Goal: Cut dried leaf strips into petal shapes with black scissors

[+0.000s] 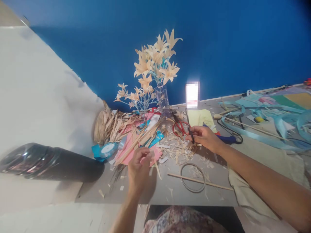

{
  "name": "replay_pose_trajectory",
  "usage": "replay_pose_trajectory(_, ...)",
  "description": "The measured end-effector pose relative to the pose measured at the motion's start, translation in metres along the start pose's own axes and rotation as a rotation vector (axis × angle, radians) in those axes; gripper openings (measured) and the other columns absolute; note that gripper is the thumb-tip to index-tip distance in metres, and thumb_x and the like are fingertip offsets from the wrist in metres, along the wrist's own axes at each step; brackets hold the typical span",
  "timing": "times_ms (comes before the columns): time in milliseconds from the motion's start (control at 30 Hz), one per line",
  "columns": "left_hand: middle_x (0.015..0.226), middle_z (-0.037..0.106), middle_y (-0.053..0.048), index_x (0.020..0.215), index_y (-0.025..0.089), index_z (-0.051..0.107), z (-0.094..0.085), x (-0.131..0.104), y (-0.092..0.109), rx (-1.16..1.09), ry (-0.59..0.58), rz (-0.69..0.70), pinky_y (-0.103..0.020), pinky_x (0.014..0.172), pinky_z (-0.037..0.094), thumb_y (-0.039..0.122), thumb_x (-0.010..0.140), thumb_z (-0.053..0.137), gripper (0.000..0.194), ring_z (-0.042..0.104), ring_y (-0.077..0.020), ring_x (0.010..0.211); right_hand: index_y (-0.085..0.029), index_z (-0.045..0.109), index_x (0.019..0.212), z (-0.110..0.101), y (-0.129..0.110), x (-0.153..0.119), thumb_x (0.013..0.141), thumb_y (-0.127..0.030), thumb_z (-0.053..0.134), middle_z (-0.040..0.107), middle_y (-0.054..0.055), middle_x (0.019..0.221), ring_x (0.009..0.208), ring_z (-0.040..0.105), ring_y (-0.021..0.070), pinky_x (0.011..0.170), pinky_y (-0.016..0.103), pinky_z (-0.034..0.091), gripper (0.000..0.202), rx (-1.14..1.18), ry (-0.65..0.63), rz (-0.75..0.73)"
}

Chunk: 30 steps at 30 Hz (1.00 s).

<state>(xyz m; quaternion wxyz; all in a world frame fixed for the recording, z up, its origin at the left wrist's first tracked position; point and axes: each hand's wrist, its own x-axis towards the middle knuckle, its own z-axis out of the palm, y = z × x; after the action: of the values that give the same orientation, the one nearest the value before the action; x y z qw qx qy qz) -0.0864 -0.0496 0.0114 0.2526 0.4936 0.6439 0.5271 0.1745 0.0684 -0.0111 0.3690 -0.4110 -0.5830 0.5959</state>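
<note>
My left hand (140,166) is closed in a pinch over the front of the table. A small pale piece seems to be at its fingertips, too blurred to name, near a pink sheet (125,150) strewn with dry husk strips. My right hand (205,137) is closed around a slim black tool (191,135), its working end hidden. Just beyond this hand lie red-handled pliers (179,127), beside a yellow paper (200,118). Pale husk scraps (178,152) spread between both hands. Closer to me, a thin stick (218,186) lies across a ring (181,178).
Pale husk flowers (157,53) stand in a clear bottle vase (162,97) against the blue wall. A husk bundle (103,126), ribbon roll (108,149) and dark plastic-wrapped cylinder (65,163) are left. Light-blue ribbon (257,139), a blue-handled tool (227,139) and cloth (264,161) lie right.
</note>
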Motion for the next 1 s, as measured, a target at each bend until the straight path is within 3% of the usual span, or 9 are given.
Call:
replay_pose_trajectory(100, 0.071, 0.063, 0.001, 0.076, 0.019, 0.063, 0.024, 0.012, 0.022, -0.525, -0.177, -0.336, -0.025, 0.065, 0.048, 0.033, 0.074, 0.075, 0.018, 0.058, -0.0129, 0.066, -0.016, 0.068, 0.093, 0.007, -0.002, -0.005, 0.062, -0.036, 0.083, 0.069, 0.004, 0.084, 0.074, 0.061, 0.0167, 0.060, 0.024, 0.046, 0.040, 0.105, -0.113, -0.040)
replay_pose_trajectory(200, 0.075, 0.065, 0.000, 0.075, 0.016, 0.062, 0.054, 0.019, 0.036, -0.807, -0.358, -0.512, -0.022, 0.062, 0.047, 0.027, 0.066, 0.082, 0.024, 0.058, -0.0104, 0.066, -0.017, 0.069, 0.095, 0.018, -0.001, -0.010, 0.057, -0.034, 0.085, 0.069, 0.006, 0.093, 0.086, 0.062, 0.0203, 0.068, 0.027, 0.049, 0.045, 0.191, -0.210, -0.077)
replay_pose_trajectory(300, 0.076, 0.065, -0.001, 0.074, 0.015, 0.062, 0.075, 0.024, 0.040, -0.876, -0.400, -0.524, -0.021, 0.060, 0.045, 0.023, 0.066, 0.081, 0.022, 0.058, -0.0106, 0.068, -0.017, 0.067, 0.089, 0.025, 0.002, -0.009, 0.055, -0.033, 0.086, 0.068, 0.003, 0.085, 0.077, 0.062, 0.0178, 0.066, 0.026, 0.049, 0.042, 0.295, -0.107, -0.026)
replay_pose_trajectory(400, 0.072, 0.062, 0.000, 0.074, 0.015, 0.061, 0.080, 0.028, 0.040, -0.905, -0.411, -0.510, -0.021, 0.059, 0.045, 0.020, 0.065, 0.079, 0.020, 0.056, -0.0098, 0.065, -0.017, 0.064, 0.082, 0.024, 0.002, -0.006, 0.056, -0.030, 0.085, 0.065, -0.001, 0.074, 0.065, 0.058, 0.0136, 0.058, 0.023, 0.045, 0.036, 0.312, 0.026, 0.004)
replay_pose_trajectory(533, 0.070, 0.064, -0.001, 0.080, 0.016, 0.064, 0.074, 0.034, 0.038, -0.787, -0.523, -0.514, -0.021, 0.051, 0.044, 0.027, 0.067, 0.077, 0.022, 0.058, -0.0112, 0.060, -0.015, 0.064, 0.079, 0.017, -0.003, -0.007, 0.058, -0.027, 0.084, 0.062, -0.002, 0.069, 0.059, 0.053, 0.0102, 0.052, 0.020, 0.041, 0.031, 0.233, -0.040, 0.021)
replay_pose_trajectory(633, 0.057, 0.061, 0.001, 0.072, 0.014, 0.062, 0.073, 0.038, 0.033, -0.631, -0.594, -0.513, -0.018, 0.044, 0.038, 0.029, 0.065, 0.081, 0.025, 0.054, -0.0085, 0.048, -0.015, 0.064, 0.078, 0.014, -0.004, -0.007, 0.058, -0.027, 0.085, 0.060, -0.002, 0.067, 0.058, 0.051, 0.0094, 0.051, 0.020, 0.039, 0.031, 0.177, -0.074, 0.035)
replay_pose_trajectory(767, 0.057, 0.065, 0.000, 0.074, 0.014, 0.063, 0.076, 0.043, 0.019, -0.692, -0.497, -0.496, -0.018, 0.049, 0.046, 0.026, 0.060, 0.086, 0.029, 0.059, -0.0098, 0.051, -0.015, 0.063, 0.081, 0.008, -0.005, -0.003, 0.062, -0.043, 0.083, 0.061, 0.000, 0.072, 0.060, 0.052, 0.0109, 0.053, 0.021, 0.042, 0.039, 0.236, 0.014, 0.021)
replay_pose_trajectory(867, 0.067, 0.070, -0.002, 0.081, 0.013, 0.066, 0.076, 0.049, 0.012, -0.796, -0.356, -0.488, -0.019, 0.056, 0.051, 0.025, 0.057, 0.088, 0.035, 0.064, -0.0110, 0.060, -0.015, 0.061, 0.083, 0.005, -0.009, -0.001, 0.068, -0.061, 0.073, 0.063, 0.005, 0.078, 0.061, 0.053, 0.0128, 0.053, 0.023, 0.040, 0.050, 0.193, -0.027, 0.020)
replay_pose_trajectory(1000, 0.070, 0.070, -0.002, 0.078, 0.013, 0.066, 0.071, 0.054, 0.011, -0.874, -0.255, -0.490, -0.019, 0.057, 0.053, 0.023, 0.056, 0.089, 0.034, 0.066, -0.0115, 0.064, -0.016, 0.057, 0.077, 0.008, -0.006, -0.003, 0.068, -0.052, 0.075, 0.061, 0.002, 0.071, 0.058, 0.048, 0.0116, 0.052, 0.022, 0.037, 0.041, -0.040, -0.196, 0.069)
